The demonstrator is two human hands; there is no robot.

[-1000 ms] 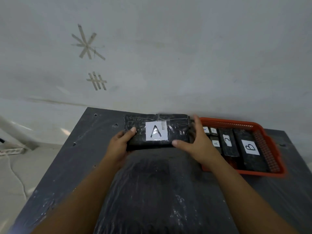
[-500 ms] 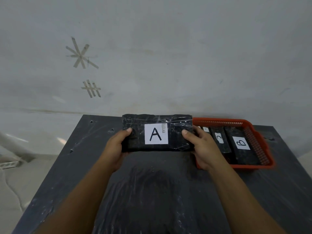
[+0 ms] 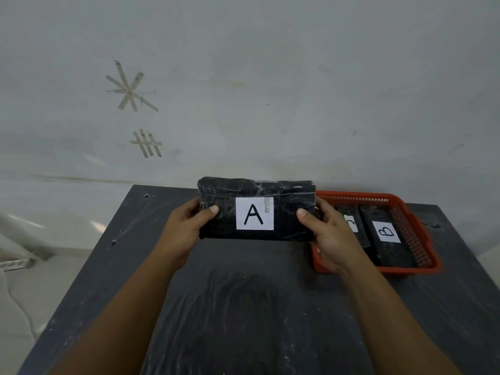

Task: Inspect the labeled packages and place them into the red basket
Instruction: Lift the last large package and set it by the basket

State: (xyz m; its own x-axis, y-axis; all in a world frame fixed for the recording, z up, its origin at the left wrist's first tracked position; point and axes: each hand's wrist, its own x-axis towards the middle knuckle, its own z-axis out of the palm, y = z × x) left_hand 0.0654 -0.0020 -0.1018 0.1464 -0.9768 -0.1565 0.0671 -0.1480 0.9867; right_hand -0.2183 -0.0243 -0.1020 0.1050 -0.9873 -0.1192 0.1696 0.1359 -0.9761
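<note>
A black wrapped package with a white "A" label (image 3: pixel 286 196) is held upright above the dark table (image 3: pixel 243 307), its label facing me. My left hand (image 3: pixel 186 228) grips its left end and my right hand (image 3: pixel 330 236) grips its right end, thumbs on the front. To the right stands the red basket (image 3: pixel 422 239), which holds a black package labeled "B" (image 3: pixel 389 247) and another labeled package (image 3: pixel 351 220) partly hidden behind my right hand.
A grey wall (image 3: pixel 270 90) rises just behind the table, with tape marks (image 3: pixel 130 90) stuck on it. The table's left edge drops to a pale floor (image 3: pixel 40 280) where a white cable lies.
Both hands have raised the "A" package off the table and tilted it upright so its label faces me. The basket has not moved on the table.
</note>
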